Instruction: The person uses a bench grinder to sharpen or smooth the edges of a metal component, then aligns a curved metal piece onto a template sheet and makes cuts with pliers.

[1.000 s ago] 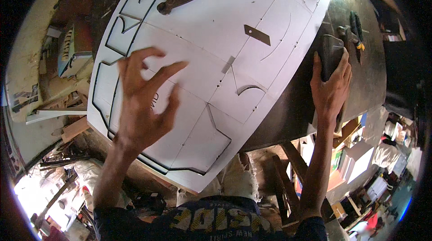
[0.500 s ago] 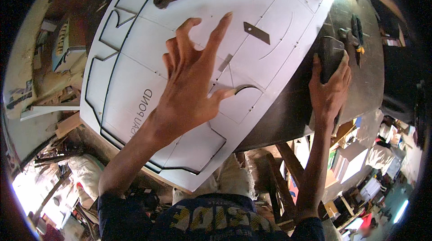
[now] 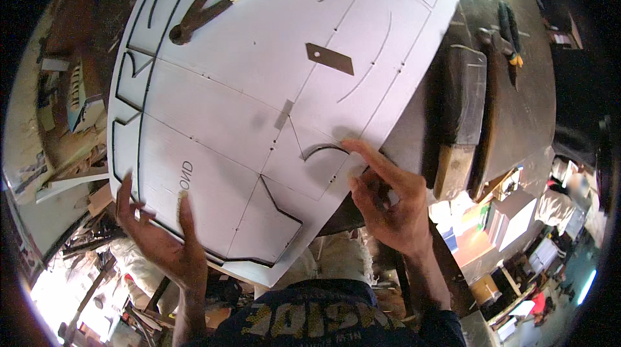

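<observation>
A large white panel with dark cut lines and curved slots lies tilted across a dark workbench. My left hand grips the panel's near left edge, thumb on top and fingers spread along the rim. My right hand rests at the panel's near right edge, its index finger pressing on the sheet beside a curved cut. A small brown rectangular piece lies on the panel. Large dark pliers with red-patterned handles lie on the panel's far part.
A dark block on a wooden base stands on the bench just right of the panel. Small hand tools lie farther back on the bench. Wood scraps and clutter fill the floor at left; boxes stand at lower right.
My left hand came off the panel's middle and dropped to its near left edge. My right hand left the dark block and moved left onto the panel's near right edge.
</observation>
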The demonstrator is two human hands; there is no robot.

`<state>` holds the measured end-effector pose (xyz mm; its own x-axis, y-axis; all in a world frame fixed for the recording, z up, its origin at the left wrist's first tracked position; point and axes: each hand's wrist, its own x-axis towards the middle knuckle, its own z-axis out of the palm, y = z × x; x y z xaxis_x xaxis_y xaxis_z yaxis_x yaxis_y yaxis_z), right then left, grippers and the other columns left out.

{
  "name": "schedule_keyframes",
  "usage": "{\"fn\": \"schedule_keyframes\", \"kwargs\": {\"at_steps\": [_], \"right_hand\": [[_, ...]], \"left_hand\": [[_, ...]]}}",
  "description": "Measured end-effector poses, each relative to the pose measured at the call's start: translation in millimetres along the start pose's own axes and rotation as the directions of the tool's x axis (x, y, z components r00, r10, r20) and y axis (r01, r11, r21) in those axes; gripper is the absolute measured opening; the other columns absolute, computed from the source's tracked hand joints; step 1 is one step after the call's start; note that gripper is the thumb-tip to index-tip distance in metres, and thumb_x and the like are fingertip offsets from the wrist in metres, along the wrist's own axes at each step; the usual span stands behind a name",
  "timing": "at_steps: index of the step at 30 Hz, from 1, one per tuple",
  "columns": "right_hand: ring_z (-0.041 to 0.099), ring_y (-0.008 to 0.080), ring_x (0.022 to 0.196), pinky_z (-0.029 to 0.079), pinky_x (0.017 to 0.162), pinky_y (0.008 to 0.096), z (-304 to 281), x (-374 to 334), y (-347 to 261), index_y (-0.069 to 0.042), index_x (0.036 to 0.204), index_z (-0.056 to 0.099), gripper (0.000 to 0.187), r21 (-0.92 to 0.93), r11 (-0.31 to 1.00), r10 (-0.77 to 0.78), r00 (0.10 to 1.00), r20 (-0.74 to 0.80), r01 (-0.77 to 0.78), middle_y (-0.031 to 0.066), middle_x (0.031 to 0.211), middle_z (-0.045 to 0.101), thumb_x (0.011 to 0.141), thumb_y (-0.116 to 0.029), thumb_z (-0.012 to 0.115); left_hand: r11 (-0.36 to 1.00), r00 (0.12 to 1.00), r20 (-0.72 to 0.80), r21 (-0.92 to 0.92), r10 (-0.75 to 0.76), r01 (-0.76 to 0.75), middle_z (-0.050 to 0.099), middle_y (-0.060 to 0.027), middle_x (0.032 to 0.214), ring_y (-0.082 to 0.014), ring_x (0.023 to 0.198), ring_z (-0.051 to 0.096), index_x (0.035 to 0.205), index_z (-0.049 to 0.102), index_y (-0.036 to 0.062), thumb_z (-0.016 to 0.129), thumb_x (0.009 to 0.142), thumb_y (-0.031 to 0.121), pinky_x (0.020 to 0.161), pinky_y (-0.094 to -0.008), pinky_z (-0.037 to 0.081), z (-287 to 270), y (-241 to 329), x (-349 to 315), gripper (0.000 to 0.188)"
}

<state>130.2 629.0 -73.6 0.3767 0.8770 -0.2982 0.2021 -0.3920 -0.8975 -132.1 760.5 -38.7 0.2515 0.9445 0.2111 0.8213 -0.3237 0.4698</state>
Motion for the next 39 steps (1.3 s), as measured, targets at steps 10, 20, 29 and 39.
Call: {"fn": "schedule_keyframes", "kwargs": {"at_steps": [10,20,29,39], "right_hand": [[0.059,0.0041,0.065,0.044,0.058,0.0198,2,-9,6,0.004,0.133,0.060,0.046,0.147,0.985,0.082,0.996,0.040,-0.088,0.0041,0.073,0.069,0.087,0.004,0.065],[0.068,0.0161,0.070,0.051,0.064,0.0267,-9,-7,2,0.005,0.122,0.067,0.038,-0.005,1.000,-0.024,0.999,0.022,0.025,0.0117,0.078,0.071,0.085,0.003,0.069],[0.036,0.0393,0.139,0.025,0.114,0.0543,-68,27,31,-0.014,0.148,0.047,0.065,-0.812,0.575,-0.471,0.771,-0.428,-0.099,0.0158,0.157,0.038,0.089,-0.019,0.074],[0.043,0.0348,0.136,0.030,0.112,0.0539,-99,26,43,-0.012,0.146,0.049,0.057,-0.786,0.592,-0.453,0.733,-0.507,-0.178,0.0119,0.152,0.046,0.094,-0.021,0.070]], "left_hand": [[0.528,0.555,0.075,-0.226,-0.828,0.818,0.050,-0.0143,0.137,-0.0270,0.129,0.047,0.140,0.046,0.0017,0.049,0.102,0.046,0.110,-0.0433,0.037,-45,-128,-265,0.058],[-0.230,0.207,0.692,-0.482,-0.691,0.846,0.049,-0.0090,0.147,-0.0315,0.132,0.048,0.153,0.035,0.0143,0.035,0.106,0.053,0.109,-0.0501,0.039,-19,-42,-268,0.061],[-0.018,0.255,0.443,-0.524,-0.860,0.852,0.039,-0.0124,0.151,-0.0286,0.137,0.040,0.158,0.027,0.0129,0.040,0.105,0.056,0.110,-0.0500,0.035,-18,-75,-257,0.069],[0.326,0.434,-0.019,-0.690,-0.901,0.646,0.053,-0.0024,0.136,-0.0188,0.117,0.055,0.152,0.041,0.0077,0.045,0.104,0.053,0.098,-0.0368,0.046,-37,-243,-167,0.066]]}}
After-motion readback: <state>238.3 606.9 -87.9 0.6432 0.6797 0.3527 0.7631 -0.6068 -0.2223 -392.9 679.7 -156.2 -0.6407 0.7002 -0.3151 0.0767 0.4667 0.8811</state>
